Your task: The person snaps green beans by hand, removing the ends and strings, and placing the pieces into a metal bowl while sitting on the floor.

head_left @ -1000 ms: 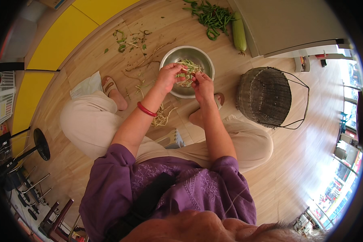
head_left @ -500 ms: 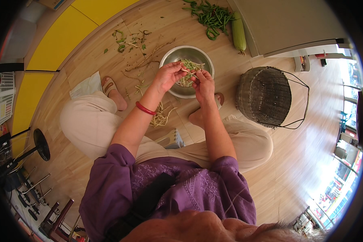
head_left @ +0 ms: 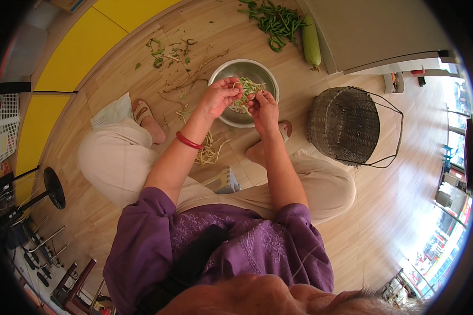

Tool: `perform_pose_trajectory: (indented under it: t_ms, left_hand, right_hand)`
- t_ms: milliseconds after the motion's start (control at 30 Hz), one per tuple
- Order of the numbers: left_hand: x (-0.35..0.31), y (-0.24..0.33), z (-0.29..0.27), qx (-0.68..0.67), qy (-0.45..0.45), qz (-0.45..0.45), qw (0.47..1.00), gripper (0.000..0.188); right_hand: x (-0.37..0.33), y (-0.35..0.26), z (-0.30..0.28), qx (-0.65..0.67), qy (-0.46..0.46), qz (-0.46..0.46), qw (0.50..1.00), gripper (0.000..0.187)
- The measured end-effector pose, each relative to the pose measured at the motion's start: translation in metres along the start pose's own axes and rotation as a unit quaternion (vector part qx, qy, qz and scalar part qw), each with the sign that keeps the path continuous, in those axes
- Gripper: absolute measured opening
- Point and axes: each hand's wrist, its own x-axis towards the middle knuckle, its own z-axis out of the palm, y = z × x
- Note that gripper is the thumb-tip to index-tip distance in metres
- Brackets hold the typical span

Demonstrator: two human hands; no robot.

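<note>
Both my hands work over a round steel bowl on the floor between my feet. My left hand, coming in with a red bangle on its wrist, is closed in a pinch; what lies in its fingertips is too small to make out. Close by on the right, my right hand is also closed, pinching a pale bit of long bean at its fingertips. Broken green and pale bean pieces lie in the bowl beneath. A loose pile of pale long beans rests on the floor below my left wrist.
A dark woven basket with a wire handle stands right of the bowl. Green peppers and a long green gourd lie farther back. Stems and leafy scraps are scattered at the back left. Yellow cabinets line the left side.
The pale bean strip that stretched between my fingertips no longer spans them. My hands have shifted only slightly, and more of the bean pieces in the bowl shows between them.
</note>
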Motion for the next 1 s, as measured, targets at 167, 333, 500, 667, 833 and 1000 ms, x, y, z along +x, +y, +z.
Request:
perform_pose_trajectory:
  t_ms: [167,333,500,667,833,1000]
  left_hand:
    - [-0.005,0.009,0.01,0.079,-0.01,0.003,0.997,0.032]
    - [0.002,0.0,0.0,0.134,-0.001,0.063,0.989,0.031]
    - [0.009,-0.006,-0.006,0.222,0.044,0.082,0.971,0.026]
    - [0.004,-0.011,0.009,0.345,0.025,0.051,0.937,0.033]
    - [-0.001,-0.007,0.018,0.348,-0.016,0.029,0.937,0.034]
    - [0.001,-0.008,0.007,0.282,0.015,0.04,0.958,0.033]
  right_hand:
    - [0.002,0.001,-0.003,0.047,0.022,-0.003,0.999,0.007]
    - [0.003,0.001,-0.005,0.088,0.014,0.004,0.996,0.007]
    - [0.008,0.002,-0.014,0.139,0.001,-0.008,0.99,0.007]
    - [0.007,0.003,-0.011,0.145,-0.018,0.002,0.989,0.007]
    - [0.002,0.001,-0.002,0.128,-0.014,0.001,0.992,0.008]
    - [0.003,0.005,-0.003,0.105,-0.008,0.005,0.994,0.008]
